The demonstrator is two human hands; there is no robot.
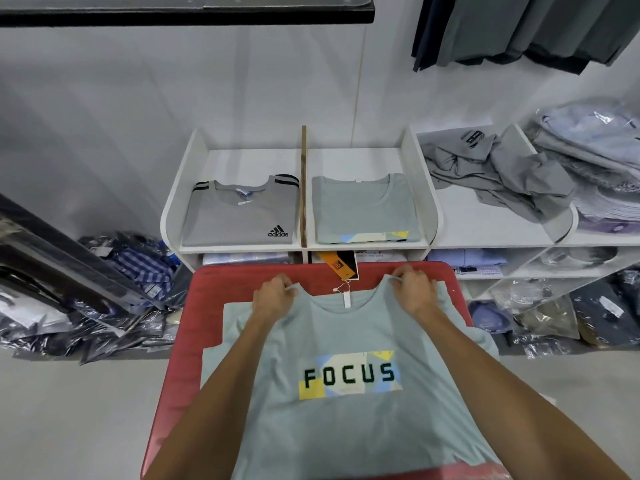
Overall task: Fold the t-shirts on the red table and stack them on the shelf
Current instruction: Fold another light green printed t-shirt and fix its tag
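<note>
A pale grey-green cotton t-shirt printed with the word FOCUS on a patchwork of yellow, blue and cream (349,375) is shown spread face up on the red padded table (207,299), its collar turned away from the person. The left hand (273,296) is curled on the shirt's shoulder just left of the neckline, and a fold of fabric is pinched between its fingers (289,284). The right hand (415,289) is clenched in the same manner on the opposite shoulder, where the cloth is gathered under its fingers (401,275). Between the two hands, the open neckline is seen, and just beyond it an orange and black swing tag on a white string (341,266) lies on the table's far edge.

Beyond the fingertips stands a white partitioned shelf unit (420,188). In the compartment ahead of the left hand, a folded grey t-shirt with black shoulder stripes and an adidas logo (239,216) is laid flat. In the compartment ahead of the right hand, divided off by a brown wooden slat (303,185), a folded grey-green t-shirt of matching print (363,209) is placed. Further right of the right hand, a heap of crumpled grey garments (491,171) occupies the next compartment. Plastic-wrapped dark clothing packets (121,292) are piled on the floor to the left of the left hand.
</note>
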